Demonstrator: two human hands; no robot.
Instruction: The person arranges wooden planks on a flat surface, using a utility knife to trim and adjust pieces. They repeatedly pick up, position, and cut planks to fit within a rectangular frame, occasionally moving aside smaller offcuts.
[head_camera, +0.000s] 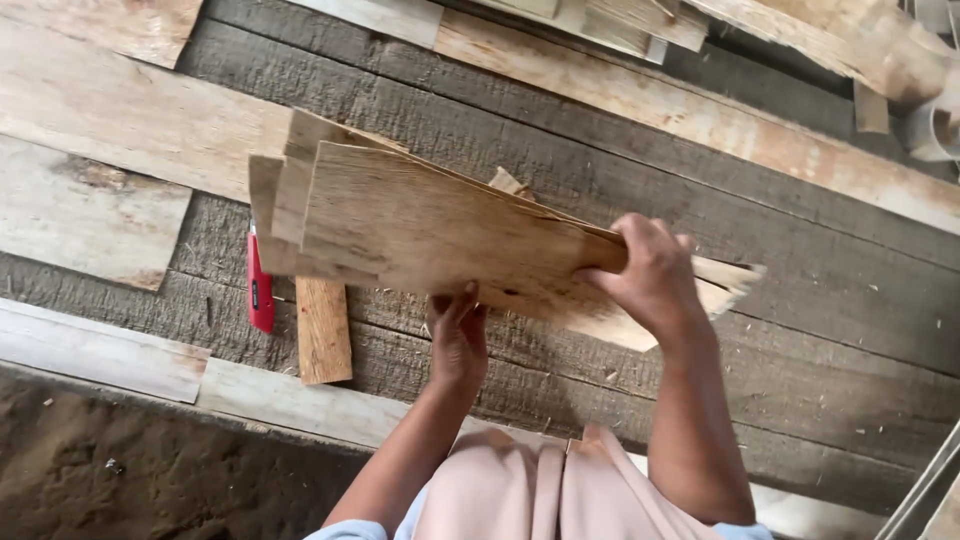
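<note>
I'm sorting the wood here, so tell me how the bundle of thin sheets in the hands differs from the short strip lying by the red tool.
The bundle of thin sheets is wide, stacked several deep and held off the boards by the left hand and right hand. The short strip is narrow, single and lies flat, untouched, beside the red tool. The bundle's far end looks splintered; the strip's ends are square. Both are pale, bare wood.
</note>
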